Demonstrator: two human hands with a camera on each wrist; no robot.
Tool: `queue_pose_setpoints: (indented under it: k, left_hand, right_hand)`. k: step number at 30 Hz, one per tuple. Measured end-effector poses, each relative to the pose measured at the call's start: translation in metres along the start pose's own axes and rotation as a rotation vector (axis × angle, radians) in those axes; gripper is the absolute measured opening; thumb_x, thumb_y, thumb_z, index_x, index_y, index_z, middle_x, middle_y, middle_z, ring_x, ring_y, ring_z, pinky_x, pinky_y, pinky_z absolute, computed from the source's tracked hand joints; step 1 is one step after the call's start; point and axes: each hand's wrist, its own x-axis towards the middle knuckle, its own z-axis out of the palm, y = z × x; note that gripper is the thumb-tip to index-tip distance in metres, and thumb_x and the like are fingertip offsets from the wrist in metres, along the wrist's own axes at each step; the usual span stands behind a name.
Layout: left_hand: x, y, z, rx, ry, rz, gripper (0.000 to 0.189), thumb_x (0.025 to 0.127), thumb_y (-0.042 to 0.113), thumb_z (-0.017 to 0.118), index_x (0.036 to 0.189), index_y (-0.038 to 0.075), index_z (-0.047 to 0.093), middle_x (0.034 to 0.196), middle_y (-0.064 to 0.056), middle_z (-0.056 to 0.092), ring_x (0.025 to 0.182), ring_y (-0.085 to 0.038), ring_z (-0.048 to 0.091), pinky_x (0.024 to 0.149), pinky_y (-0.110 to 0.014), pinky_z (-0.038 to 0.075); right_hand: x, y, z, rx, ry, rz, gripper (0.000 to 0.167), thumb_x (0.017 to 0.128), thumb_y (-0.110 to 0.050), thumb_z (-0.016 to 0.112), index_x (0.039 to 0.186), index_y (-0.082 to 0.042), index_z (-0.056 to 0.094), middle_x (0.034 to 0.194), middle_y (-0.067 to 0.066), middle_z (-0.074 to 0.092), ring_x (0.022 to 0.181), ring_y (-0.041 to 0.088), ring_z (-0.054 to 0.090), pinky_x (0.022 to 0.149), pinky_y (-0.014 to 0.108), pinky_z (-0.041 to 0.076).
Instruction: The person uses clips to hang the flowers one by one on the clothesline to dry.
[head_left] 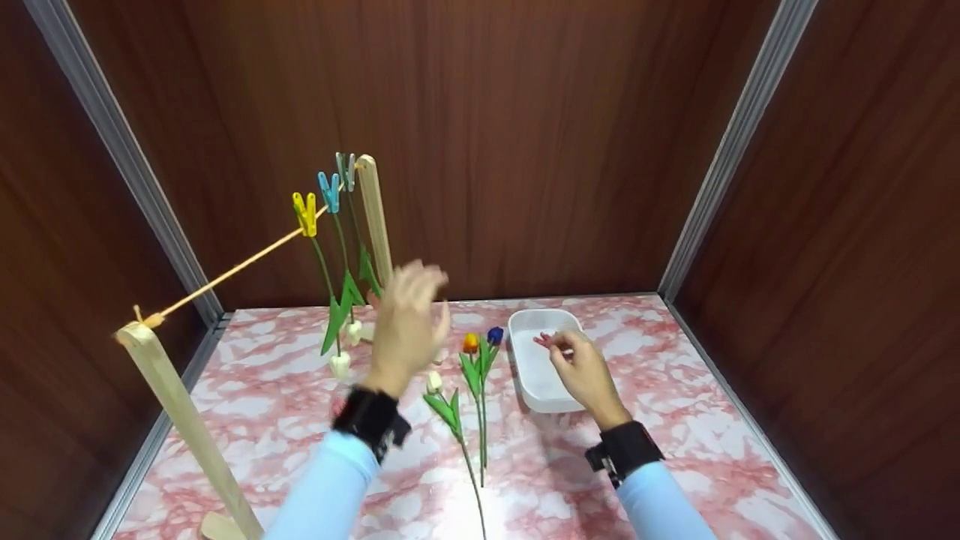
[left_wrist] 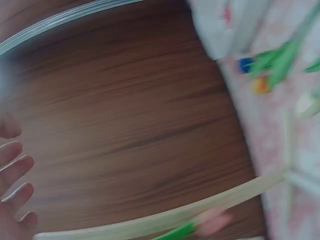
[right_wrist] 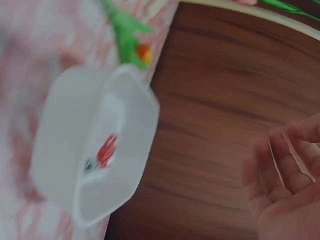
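Left hand point(head_left: 406, 324): positioned above the bench point(head_left: 652, 465), beside the pegged flowers. The forearm enters from the lower edge, inclined up and to the right; the back of the hand faces the head camera and the fingers point away from the wearer. Grip: fingers extended, thumb set apart, nothing held. The hand is blurred in the head view.

Right hand point(head_left: 586, 375): positioned over the right side of the white bin point(head_left: 534, 386). The forearm inclines up and to the left, with the fingers directed toward the bin interior. Grip: fingers loosely bent and holding nothing; in the right wrist view they are apart from the red peg point(right_wrist: 106, 151), which lies inside the bin next to a dark peg point(right_wrist: 90, 164).

Line assembly: a cord point(head_left: 232, 271) runs between two wooden posts. A yellow peg point(head_left: 305, 214) and a blue peg point(head_left: 330, 192) each suspend a white tulip, bloom downward. A pale peg point(head_left: 350, 172) at the far post suspends a pink tulip point(left_wrist: 214, 222).

Bench, between the hands: one loose white tulip point(head_left: 434, 382), with an orange tulip point(head_left: 470, 343) and a dark blue tulip point(head_left: 495, 335) side by side near the bin.
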Motion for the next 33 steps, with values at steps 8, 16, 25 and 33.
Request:
queue_pose_setpoints:
  k: [8,16,25,33]
  left_hand:
    - [-0.097,-0.021,0.049,0.019,-0.128,-0.116,0.057,0.089,0.014,0.073,0.142,0.000,0.057,0.142,-0.019,0.058,0.140,-0.039,0.046,0.121,-0.051,0.028]
    - [-0.147,-0.041,0.059,0.023,-0.184,-0.254,0.061,0.090,0.015,0.074,0.145,-0.002,0.053,0.149,-0.022,0.052,0.144,-0.043,0.040,0.121,-0.056,0.027]
    - [-0.172,-0.051,0.062,0.063,-0.256,-0.330,0.068,0.091,0.017,0.074,0.152,0.002,0.046,0.154,-0.022,0.046,0.147,-0.042,0.034,0.123,-0.057,0.021]
    - [-0.175,-0.056,0.064,0.068,-0.342,-0.363,0.070,0.094,0.028,0.072,0.154,0.006,0.044,0.158,-0.020,0.042,0.151,-0.042,0.027,0.123,-0.060,0.018]
  right_hand:
    - [-0.022,0.040,0.000,-0.175,-0.020,-0.030,0.008,0.087,0.004,0.068,0.092,-0.002,0.071,0.093,0.009,0.070,0.087,0.024,0.069,0.079,0.043,0.058]
    - [-0.034,0.055,0.010,-0.275,-0.088,-0.035,0.011,0.085,0.004,0.072,0.089,-0.005,0.067,0.093,0.009,0.068,0.089,0.027,0.067,0.082,0.044,0.057]
    - [-0.033,0.047,0.032,-0.392,-0.200,-0.244,0.013,0.084,-0.006,0.075,0.093,-0.008,0.066,0.095,0.004,0.063,0.089,0.024,0.064,0.074,0.041,0.058]
    - [-0.014,0.066,0.033,-0.423,-0.264,-0.099,0.013,0.086,-0.008,0.074,0.096,-0.005,0.068,0.097,0.009,0.065,0.092,0.031,0.067,0.080,0.046,0.058]
